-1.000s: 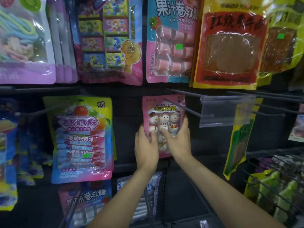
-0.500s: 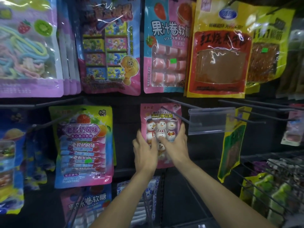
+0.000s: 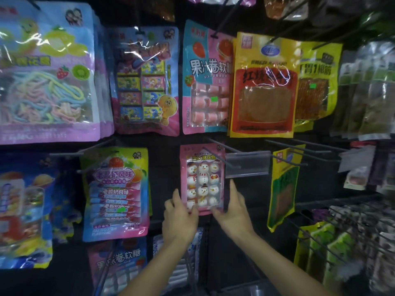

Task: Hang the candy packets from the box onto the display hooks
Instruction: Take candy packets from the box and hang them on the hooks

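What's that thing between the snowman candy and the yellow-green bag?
In the head view, a clear tag holder sits between the snowman candy and the bag.

Just one camera, worn on the head — it looks forward at the hook wall (image 3: 163, 174), up close.

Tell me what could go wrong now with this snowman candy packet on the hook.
The left hand and right hand pinch the snowman candy packet at its bottom corners; tugging down might tear its hole on the display hook. The right hand's fingers sit just under the clear price-tag holder and could knock it when pulling away.
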{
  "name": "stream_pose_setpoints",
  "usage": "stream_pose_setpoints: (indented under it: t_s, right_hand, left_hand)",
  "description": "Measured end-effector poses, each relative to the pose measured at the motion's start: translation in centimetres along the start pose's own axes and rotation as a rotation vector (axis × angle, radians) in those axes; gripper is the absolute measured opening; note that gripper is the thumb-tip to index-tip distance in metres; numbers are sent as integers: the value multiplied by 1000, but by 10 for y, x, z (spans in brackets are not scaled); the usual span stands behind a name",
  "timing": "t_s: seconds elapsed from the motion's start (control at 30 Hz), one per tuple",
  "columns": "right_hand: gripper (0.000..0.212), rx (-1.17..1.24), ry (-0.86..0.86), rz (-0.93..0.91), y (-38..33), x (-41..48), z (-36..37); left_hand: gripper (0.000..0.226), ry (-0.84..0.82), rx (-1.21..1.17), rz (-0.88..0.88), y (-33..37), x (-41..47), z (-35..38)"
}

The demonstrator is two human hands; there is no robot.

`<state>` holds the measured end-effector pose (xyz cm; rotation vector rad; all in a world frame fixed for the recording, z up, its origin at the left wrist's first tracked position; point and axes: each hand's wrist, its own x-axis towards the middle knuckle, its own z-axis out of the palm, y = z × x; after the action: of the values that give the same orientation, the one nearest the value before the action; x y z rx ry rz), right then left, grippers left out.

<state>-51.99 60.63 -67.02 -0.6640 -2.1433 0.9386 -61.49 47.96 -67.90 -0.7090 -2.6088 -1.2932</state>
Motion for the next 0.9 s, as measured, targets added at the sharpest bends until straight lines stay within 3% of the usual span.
stream_pose_setpoints:
  t_s: [0.1, 0.2, 0.33, 0.5, 0.73, 0.9]
  right_hand:
    - [106, -96, -50, -17, -10, -27, -27]
    - [99, -151, -110, -88, -20, -58, -55]
    - [89, -257, -224, -239, -18, -112, -88]
    - [87, -388, -355, -288, 0, -185, -123]
    - [83, -553, -644, -220, 54, -286, -150]
    - [66, -610, -899, -180, 115, -337, -142]
  left_hand:
    - [72, -10, 53, 93, 1, -23, -18]
    - [64, -24, 135, 233, 1, -51, -35]
    - [64, -52, 268, 445, 1, -103, -56]
    - [69, -119, 320, 592, -6, -180, -64]
    - [56, -308, 341, 687, -60, -298, -26]
    - [55, -549, 374, 601, -103, -366, 17]
